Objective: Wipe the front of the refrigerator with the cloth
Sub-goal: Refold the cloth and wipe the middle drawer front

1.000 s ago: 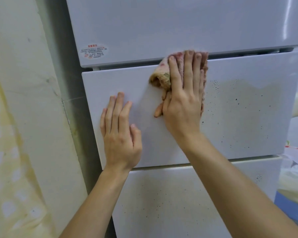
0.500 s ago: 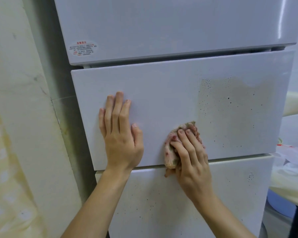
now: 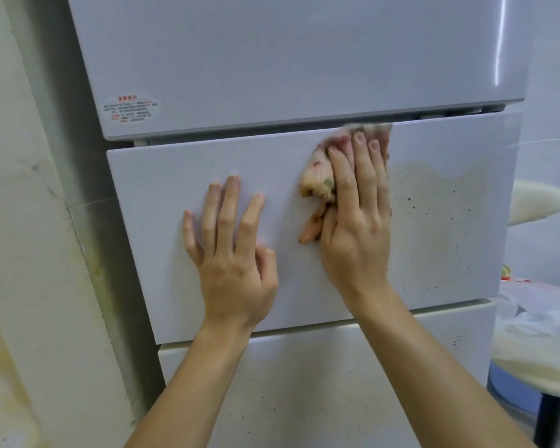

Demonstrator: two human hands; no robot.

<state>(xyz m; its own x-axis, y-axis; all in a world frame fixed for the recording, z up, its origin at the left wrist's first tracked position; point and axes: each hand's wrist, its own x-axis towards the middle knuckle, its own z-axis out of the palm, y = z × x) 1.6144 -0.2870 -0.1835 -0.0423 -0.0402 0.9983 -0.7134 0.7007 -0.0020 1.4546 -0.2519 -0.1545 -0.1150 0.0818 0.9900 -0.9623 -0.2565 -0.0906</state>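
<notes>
A white refrigerator (image 3: 272,59) fills the view, with an upper door, a middle drawer front (image 3: 162,195) and a lower drawer front (image 3: 304,389). My right hand (image 3: 356,221) presses a crumpled pink and tan cloth (image 3: 317,179) flat against the top of the middle drawer front. Just right of the cloth lies a brownish stained patch (image 3: 440,221) with dark specks. My left hand (image 3: 233,247) rests flat on the left half of the same drawer front, fingers spread, holding nothing.
A stained tiled wall (image 3: 29,253) runs close along the refrigerator's left side. At the right stand a round cream stool or table top (image 3: 537,202) and white plastic bags (image 3: 543,318) on another surface. A red-print sticker (image 3: 130,109) sits on the upper door.
My right hand has swept the cloth up from the bottom edge of the middle drawer front to its top edge. My left hand has stayed flat in place.
</notes>
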